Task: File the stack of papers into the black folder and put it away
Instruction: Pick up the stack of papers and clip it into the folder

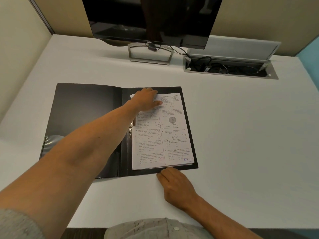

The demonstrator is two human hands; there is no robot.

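White desk surface (224,118) fills the view, closed in by beige partition walls.

One left hand (145,100) reaches far forward, arm stretched almost straight, palm down and fingers spread flat on the far end of the stack of papers (162,133). It presses rather than grips; nothing is clasped in it. Its fingertips lie near the top edge of the sheets, the thumb pointing right across the printed text. Under its wrist, a metal clip (130,129) shows at the papers' left margin, partly covered by the forearm.

One right hand (174,184) lies nearer the body, palm down on the desk, fingers loosely extended with their tips touching the near edge of the black folder (86,121). It holds nothing.

That single folder lies open and flat beneath both hands; the papers rest on its right half, just left of the right hand's fingertips. How many sheets are in the stack cannot be counted. The print is too small to read.

Beyond the left hand stands one monitor (150,19), its top cut off by the frame, and to the far right one open cable tray (229,68) with tangled black leads.
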